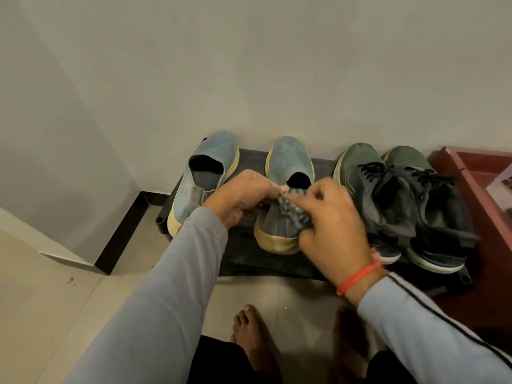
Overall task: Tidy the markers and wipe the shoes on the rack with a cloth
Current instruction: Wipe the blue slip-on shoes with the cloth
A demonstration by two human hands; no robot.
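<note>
A low black shoe rack [243, 256] stands against the wall with two pairs of shoes on it. The left blue slip-on [205, 173] sits at the rack's left end. Its partner, the right blue slip-on [288, 164], is in the middle. My left hand [243, 198] grips that middle shoe at its heel side. My right hand [332, 223] holds a grey checked cloth [293, 212] and presses it against the heel of the same shoe. A pair of dark green lace-up sneakers [393, 195] fills the right end. No markers are in view.
A dark red wooden tray or box [476, 167] adjoins the rack on the right. The wall corner with black skirting [122, 231] lies to the left. My bare feet [255, 339] stand on the pale tiled floor in front of the rack.
</note>
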